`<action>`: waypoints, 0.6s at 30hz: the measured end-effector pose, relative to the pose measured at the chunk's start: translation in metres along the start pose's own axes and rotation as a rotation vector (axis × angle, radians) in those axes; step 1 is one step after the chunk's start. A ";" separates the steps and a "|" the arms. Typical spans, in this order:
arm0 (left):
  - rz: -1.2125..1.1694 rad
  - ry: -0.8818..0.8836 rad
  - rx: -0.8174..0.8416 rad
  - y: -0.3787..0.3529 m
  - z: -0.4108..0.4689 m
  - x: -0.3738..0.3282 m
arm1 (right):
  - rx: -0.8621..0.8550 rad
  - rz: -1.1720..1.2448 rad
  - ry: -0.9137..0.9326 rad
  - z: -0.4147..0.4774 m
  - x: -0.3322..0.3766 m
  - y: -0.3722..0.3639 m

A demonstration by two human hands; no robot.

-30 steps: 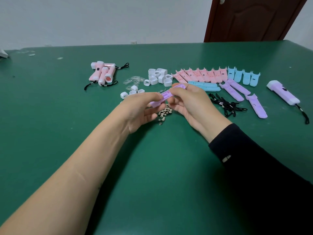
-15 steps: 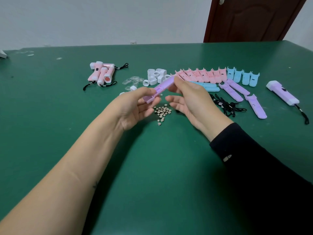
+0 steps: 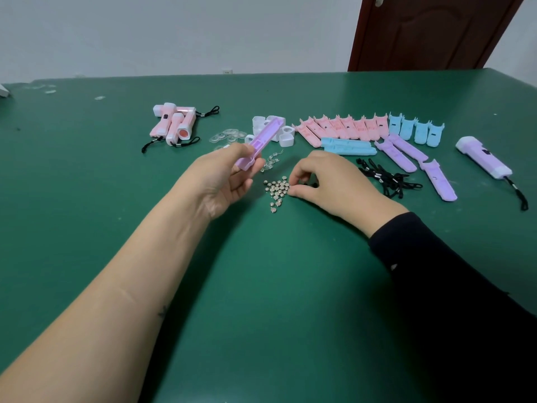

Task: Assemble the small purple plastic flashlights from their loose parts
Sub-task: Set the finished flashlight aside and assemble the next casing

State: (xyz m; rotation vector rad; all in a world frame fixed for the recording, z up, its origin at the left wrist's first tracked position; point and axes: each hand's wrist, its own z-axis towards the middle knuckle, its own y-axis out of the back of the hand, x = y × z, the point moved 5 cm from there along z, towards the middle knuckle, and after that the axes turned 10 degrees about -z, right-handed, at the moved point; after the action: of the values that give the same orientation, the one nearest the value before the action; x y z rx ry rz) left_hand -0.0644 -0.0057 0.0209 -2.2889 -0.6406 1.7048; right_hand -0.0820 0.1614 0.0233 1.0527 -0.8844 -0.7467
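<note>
Your bare left forearm runs up from the table's near left corner. Your left hand, palm turned right, pinches a purple shell between thumb and fingers. Your right arm, in a black sleeve, enters from the near right. Your right hand lies palm down, fingertips curled onto the cells; whether they pinch one is unclear.

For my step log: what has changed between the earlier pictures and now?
The right hand let go of the purple shell half and moved down to the pile of button cells, fingertips at them; whether it pinches one is unclear. The left hand alone holds the shell half, tilted away. The other parts on the table stayed put.
</note>
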 end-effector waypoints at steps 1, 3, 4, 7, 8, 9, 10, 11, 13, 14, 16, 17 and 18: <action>-0.001 0.004 0.000 0.000 0.000 0.000 | 0.001 -0.002 -0.003 -0.001 0.000 -0.001; -0.010 0.011 0.000 0.000 0.000 0.001 | -0.001 -0.006 -0.004 -0.002 0.002 -0.003; -0.015 0.013 0.000 0.000 -0.001 0.001 | 0.000 -0.006 -0.002 -0.002 0.002 -0.004; -0.015 0.014 0.004 -0.001 -0.001 0.002 | 0.001 -0.016 -0.008 -0.002 0.004 -0.006; -0.013 0.013 0.008 -0.002 -0.002 0.003 | 0.000 -0.027 -0.010 -0.001 0.004 -0.007; -0.012 0.014 0.012 -0.003 -0.002 0.004 | -0.001 -0.039 -0.011 -0.001 0.005 -0.008; -0.010 0.016 0.015 -0.003 -0.002 0.005 | -0.002 -0.050 -0.010 -0.001 0.005 -0.008; -0.007 0.017 0.017 -0.004 -0.002 0.005 | -0.002 -0.062 -0.008 -0.001 0.005 -0.009; -0.006 0.018 0.021 -0.005 -0.002 0.006 | -0.001 -0.084 -0.003 0.000 0.004 -0.009; -0.007 0.019 0.023 -0.006 -0.002 0.007 | 0.000 -0.090 -0.003 -0.001 0.004 -0.010; -0.009 0.020 0.031 -0.007 -0.002 0.008 | 0.001 -0.086 -0.010 -0.001 0.003 -0.010; -0.009 0.020 0.036 -0.008 -0.002 0.009 | -0.004 -0.072 -0.019 -0.001 0.003 -0.009; -0.009 0.019 0.041 -0.008 -0.003 0.009 | -0.015 -0.045 -0.036 0.000 0.002 -0.008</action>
State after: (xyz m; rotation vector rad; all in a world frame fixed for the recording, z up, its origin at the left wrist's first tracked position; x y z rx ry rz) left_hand -0.0617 0.0061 0.0176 -2.2680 -0.6049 1.6747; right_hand -0.0816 0.1575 0.0166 1.0517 -0.8872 -0.8105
